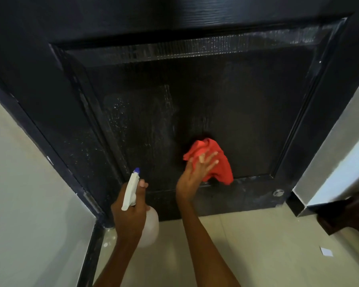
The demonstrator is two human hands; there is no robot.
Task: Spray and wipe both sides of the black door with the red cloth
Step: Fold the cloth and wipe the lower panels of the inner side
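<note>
The black door (226,96) fills the upper view, seen from above; its lower recessed panel shows wet streaks and white droplets. My right hand (195,172) presses the red cloth (218,162) flat against the panel's lower part, fingers spread straight over it. My left hand (131,212) grips a white spray bottle (151,226) with a blue-tipped nozzle (136,171), held just left of the cloth and pointing at the door's bottom left. The bottle's body is partly hidden behind my hand.
A pale wall (19,193) and black door frame (50,158) stand at the left. A grey-white wall edge (340,129) rises at the right. Beige floor tiles (267,245) lie below, with a small white scrap (326,251). A round metal stopper (278,192) sits near the door's bottom right.
</note>
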